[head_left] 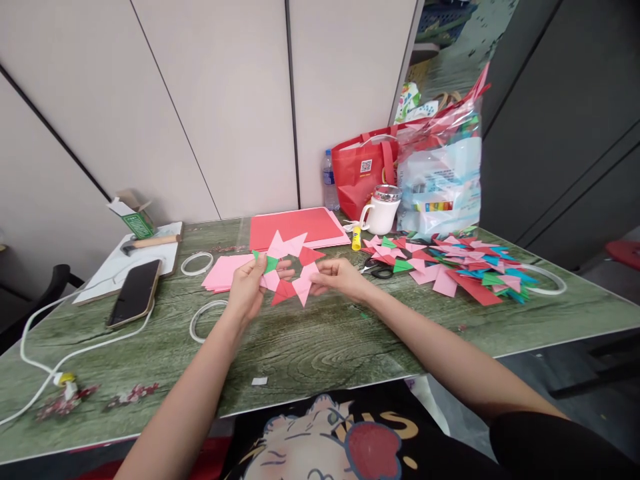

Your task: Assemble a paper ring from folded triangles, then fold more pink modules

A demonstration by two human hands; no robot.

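Between both hands, above the table, is a star-shaped ring of folded paper (303,291) with pink, red and green points around an open centre. My left hand (249,283) pinches it at the green piece on the left side. On the right side, the fingers of my right hand (340,279) close on a pink piece. Behind the ring lie stacked red and pink paper sheets (310,227). A smaller pile of pink paper (223,272) sits just behind my left hand. Black-handled scissors (379,270) rest beyond my right hand.
Many folded paper pieces (450,263) are heaped at the right, near a white roll (555,283). A white mug (384,212), glue stick (356,239) and red bag (363,177) stand at the back. At left are a phone (135,293), hammer (150,243) and tape rolls (197,264).
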